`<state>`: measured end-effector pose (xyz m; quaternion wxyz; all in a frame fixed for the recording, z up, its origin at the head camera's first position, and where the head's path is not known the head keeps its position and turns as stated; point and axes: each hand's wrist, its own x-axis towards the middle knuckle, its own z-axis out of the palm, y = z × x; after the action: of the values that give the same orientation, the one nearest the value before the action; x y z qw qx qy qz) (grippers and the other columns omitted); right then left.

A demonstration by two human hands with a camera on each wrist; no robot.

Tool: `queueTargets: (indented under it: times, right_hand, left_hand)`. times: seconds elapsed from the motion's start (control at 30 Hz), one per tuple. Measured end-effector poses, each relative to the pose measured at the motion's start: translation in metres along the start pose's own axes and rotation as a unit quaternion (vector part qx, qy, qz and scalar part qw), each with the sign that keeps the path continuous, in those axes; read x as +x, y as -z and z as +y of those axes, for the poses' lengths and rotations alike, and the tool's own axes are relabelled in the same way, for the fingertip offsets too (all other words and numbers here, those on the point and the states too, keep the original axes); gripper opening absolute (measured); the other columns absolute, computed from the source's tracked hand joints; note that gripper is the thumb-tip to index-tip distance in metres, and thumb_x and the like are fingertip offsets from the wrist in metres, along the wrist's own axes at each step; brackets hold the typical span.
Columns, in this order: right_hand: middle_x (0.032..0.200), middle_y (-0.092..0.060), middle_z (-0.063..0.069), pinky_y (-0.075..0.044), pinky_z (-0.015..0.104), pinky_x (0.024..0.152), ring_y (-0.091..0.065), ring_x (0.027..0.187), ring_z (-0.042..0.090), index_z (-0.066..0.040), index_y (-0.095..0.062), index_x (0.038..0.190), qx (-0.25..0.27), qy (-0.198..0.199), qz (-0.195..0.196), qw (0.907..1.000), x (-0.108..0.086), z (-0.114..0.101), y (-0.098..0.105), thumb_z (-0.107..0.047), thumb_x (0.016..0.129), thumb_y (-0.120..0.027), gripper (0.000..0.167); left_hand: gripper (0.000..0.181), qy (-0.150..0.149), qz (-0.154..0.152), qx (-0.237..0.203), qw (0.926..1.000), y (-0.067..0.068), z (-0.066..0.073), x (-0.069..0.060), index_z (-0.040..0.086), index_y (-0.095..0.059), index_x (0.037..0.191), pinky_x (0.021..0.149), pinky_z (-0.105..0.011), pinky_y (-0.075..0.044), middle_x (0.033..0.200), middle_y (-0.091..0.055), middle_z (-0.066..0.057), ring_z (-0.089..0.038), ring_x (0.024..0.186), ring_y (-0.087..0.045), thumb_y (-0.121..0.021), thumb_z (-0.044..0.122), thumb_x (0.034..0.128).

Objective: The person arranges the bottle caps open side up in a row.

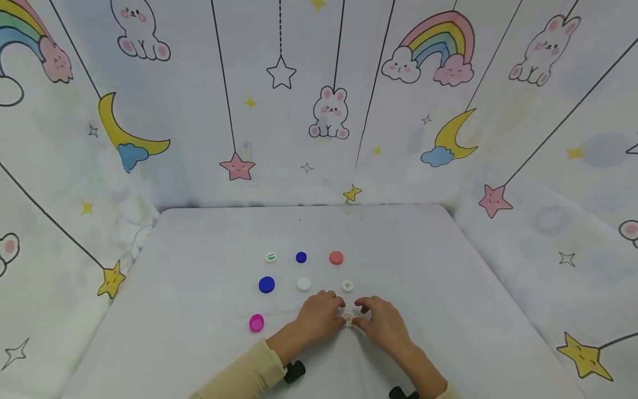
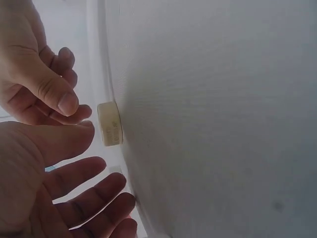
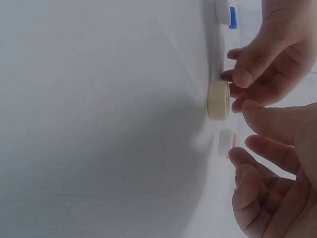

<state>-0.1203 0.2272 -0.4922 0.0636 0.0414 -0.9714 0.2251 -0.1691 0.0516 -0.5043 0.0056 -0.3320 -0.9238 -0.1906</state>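
A small cream round cap (image 1: pixel 348 320) lies flat on the white table, between the two hands. In the left wrist view, faint printed marks run along the side of the cream cap (image 2: pixel 110 124). My left hand (image 1: pixel 320 316) is just left of it, its fingers loosely bent and the thumb tip close to the cap. On the other side my right hand (image 1: pixel 385 324) has its thumb near the rim and its fingers spread away. Neither hand appears to grip the cap; whether a thumb touches it, I cannot tell.
Beyond the hands are a whitish cap (image 1: pixel 347 285), a white cap (image 1: pixel 304 284), a large blue cap (image 1: pixel 266 285), a small blue cap (image 1: pixel 301 257), a coral cap (image 1: pixel 336 257) and a white-green cap (image 1: pixel 271 257). A magenta cap (image 1: pixel 256 323) lies left. Patterned cloth (image 1: pixel 329 177) hangs behind.
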Motion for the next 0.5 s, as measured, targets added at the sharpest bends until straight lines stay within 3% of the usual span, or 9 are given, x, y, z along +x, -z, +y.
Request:
queueTargets:
  times: [0.2,0.5]
  right_hand:
    - [0.083,-0.067,-0.004,-0.043,0.026,0.059,-0.053,0.067,0.007,-0.011,-0.073,0.102,0.003,-0.010,-0.020,0.9997,-0.002,0.004,-0.001,-0.016,0.073,-0.085,0.032]
    - [0.081,-0.064,-0.007,-0.043,0.026,0.060,-0.051,0.066,0.005,-0.012,-0.073,0.102,0.014,-0.009,-0.037,0.9992,-0.003,0.012,-0.009,-0.017,0.072,-0.085,0.033]
  left_hand:
    - [0.027,0.001,-0.022,0.018,0.9996,0.001,0.006,0.004,0.015,-0.073,0.105,0.075,-0.028,-0.049,0.093,-0.064,0.002,-0.014,0.084,-0.057,-0.077,0.030,0.0829]
    - [0.024,-0.016,-0.011,0.035,0.9992,0.000,0.006,0.002,0.015,-0.073,0.099,0.073,-0.027,-0.049,0.092,-0.062,0.001,-0.014,0.083,-0.054,-0.079,0.029,0.0804]
